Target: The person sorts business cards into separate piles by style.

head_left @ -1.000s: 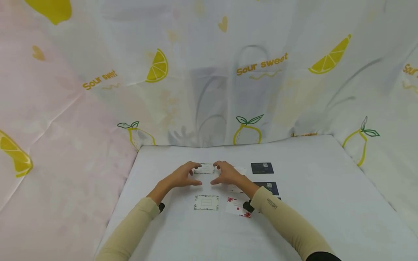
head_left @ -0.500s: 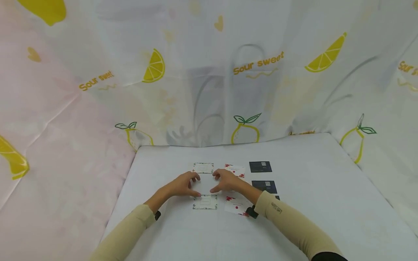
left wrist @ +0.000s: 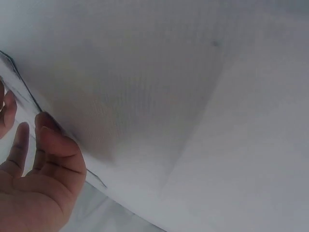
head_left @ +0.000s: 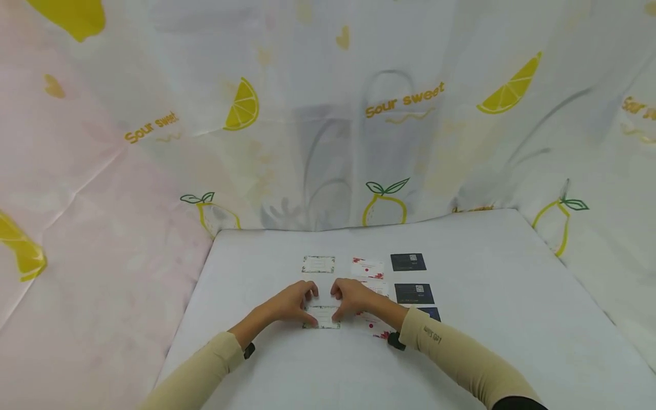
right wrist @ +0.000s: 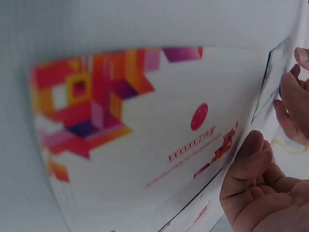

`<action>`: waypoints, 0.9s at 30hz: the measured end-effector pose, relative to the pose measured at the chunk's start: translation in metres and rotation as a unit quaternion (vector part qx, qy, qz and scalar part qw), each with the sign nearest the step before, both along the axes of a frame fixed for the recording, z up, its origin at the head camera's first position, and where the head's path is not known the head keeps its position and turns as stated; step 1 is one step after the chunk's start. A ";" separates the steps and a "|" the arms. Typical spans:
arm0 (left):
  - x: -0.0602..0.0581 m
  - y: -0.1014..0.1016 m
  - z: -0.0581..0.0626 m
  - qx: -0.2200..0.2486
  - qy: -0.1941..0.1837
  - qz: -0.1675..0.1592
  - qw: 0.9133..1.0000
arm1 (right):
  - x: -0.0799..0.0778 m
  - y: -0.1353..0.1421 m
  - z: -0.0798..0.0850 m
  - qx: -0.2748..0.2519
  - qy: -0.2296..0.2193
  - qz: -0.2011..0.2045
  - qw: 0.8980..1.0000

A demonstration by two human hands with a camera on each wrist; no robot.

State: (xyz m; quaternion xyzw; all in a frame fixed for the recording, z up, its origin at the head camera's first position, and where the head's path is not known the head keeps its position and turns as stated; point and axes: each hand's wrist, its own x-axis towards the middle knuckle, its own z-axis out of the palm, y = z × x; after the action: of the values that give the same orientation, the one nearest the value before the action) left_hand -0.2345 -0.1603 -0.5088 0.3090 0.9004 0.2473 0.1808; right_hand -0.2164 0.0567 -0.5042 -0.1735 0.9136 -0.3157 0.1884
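Note:
Both bare hands flank the near white card with a green leafy border [head_left: 324, 314], which lies flat on the table. My left hand [head_left: 292, 302] is at its left side, thumb tip over the border, fingers arched above. Mirroring it, my right hand [head_left: 356, 299] has its thumb at the right edge. In the left wrist view the thumb side of the left hand [left wrist: 53, 179] meets the card's edge. The right wrist view has the right hand [right wrist: 270, 193] beside a white card with red and orange shapes [right wrist: 159, 140]; the leafy card [right wrist: 271, 77] is beyond.
Farther back lies another leafy card [head_left: 319, 264]. A column of red-and-white cards [head_left: 368, 268] stands to its right, partly covered by the right arm. Dark cards [head_left: 408, 262] form the rightmost column. A lemon-print curtain [head_left: 328, 142] closes off the white table's [head_left: 487, 273] back.
Both hands have drawn back toward the body, from the far leafy card to the near one. The far leafy and far red-and-white cards have come into full view.

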 end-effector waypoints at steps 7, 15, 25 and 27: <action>0.010 0.003 -0.003 -0.016 0.014 0.004 1.000 | 0.009 -0.005 -0.005 0.050 0.056 0.025 0.997; 0.011 0.004 -0.003 -0.011 0.040 -0.010 0.999 | 0.012 -0.007 -0.001 0.068 0.069 0.035 0.995; 0.014 0.006 0.000 -0.037 0.080 -0.022 0.996 | 0.016 -0.005 -0.002 0.049 0.067 0.050 0.995; 0.014 0.005 -0.001 -0.042 0.087 -0.023 0.995 | 0.017 -0.004 -0.002 0.046 0.069 0.051 0.995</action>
State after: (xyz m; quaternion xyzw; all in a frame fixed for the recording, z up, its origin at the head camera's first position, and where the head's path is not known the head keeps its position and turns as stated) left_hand -0.2205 -0.1552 -0.5094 0.3422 0.9149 0.1771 0.1201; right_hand -0.1994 0.0523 -0.5066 -0.2325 0.9281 -0.2504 0.1481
